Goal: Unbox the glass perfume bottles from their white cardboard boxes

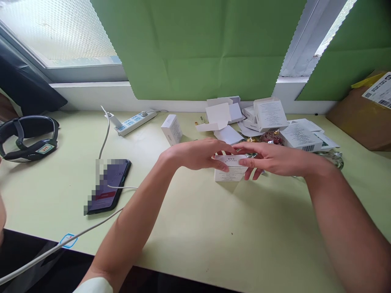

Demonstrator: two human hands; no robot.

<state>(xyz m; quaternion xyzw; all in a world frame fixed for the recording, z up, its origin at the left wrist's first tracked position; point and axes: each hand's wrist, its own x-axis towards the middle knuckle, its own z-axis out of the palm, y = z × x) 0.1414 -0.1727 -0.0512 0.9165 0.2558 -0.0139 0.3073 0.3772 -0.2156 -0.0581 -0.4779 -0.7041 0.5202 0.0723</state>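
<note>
A small white box (pixel 231 167) stands on the bench (pixel 195 228) at mid-scene, its printed top face tilted toward the viewer and its long axis running left to right. Both hands close on it from opposite sides. The left hand (pixel 200 154) comes in from the left, its fingers laid over the box's top left edge and the thumb tip pressed on the top face. The right hand (pixel 275 158) comes in from the right, its fingers curled over the top right edge and down the near right corner. Each grip is partly closed on the box; neither hand holds anything else. The fingertips of the two hands nearly meet above the lid, so the box lies directly beneath and between them, with neither hand clearly the nearer. Whether the box's base rests fully on the bench cannot be told.

Just beyond the hands lies a heap of white cartons (pixel 275 122), some flattened and some opened, with small shiny items among them. A single closed carton (pixel 171 129) stands apart, far left of the hands. Farther left a power strip (pixel 134 121) lies near the wall, and a white cable (pixel 105 138) runs from it toward a phone (pixel 108 186) lying flat on the bench. A black headset (pixel 29 138) sits at the far left edge. A brown parcel (pixel 363 114) occupies the far right corner, under green paper (pixel 195 49) covering the window.
</note>
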